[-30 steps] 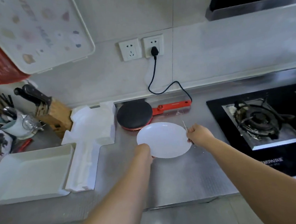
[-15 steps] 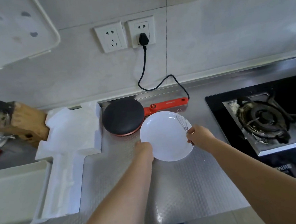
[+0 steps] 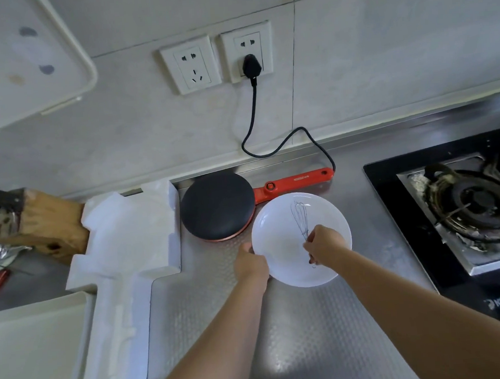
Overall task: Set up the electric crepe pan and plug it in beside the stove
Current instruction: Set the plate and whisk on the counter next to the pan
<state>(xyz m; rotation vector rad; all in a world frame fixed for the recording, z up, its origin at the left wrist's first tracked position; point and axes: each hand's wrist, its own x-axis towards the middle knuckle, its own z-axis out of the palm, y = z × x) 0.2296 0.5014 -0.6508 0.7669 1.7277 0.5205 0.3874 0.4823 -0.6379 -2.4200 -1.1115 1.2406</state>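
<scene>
The electric crepe pan (image 3: 217,205), a black disc with a red handle (image 3: 295,180), lies on the steel counter against the back wall. Its black cord (image 3: 272,152) runs up to a plug (image 3: 251,67) seated in the right wall socket. A white plate (image 3: 276,240) rests just in front of the pan, overlapping its edge. My left hand (image 3: 249,264) grips the plate's left rim. My right hand (image 3: 323,245) holds a thin wire whisk (image 3: 301,215) that lies over the plate.
The gas stove (image 3: 468,203) is to the right. White foam packaging (image 3: 122,242) lies left of the pan, a wooden knife block (image 3: 41,224) beyond it. A second, empty socket (image 3: 189,64) sits left of the plug. A cream tray (image 3: 31,337) is at the lower left.
The plate has come nearer the pan and now rests on the counter. My right hand has moved over the plate, bringing the whisk onto it. The camera has tilted down.
</scene>
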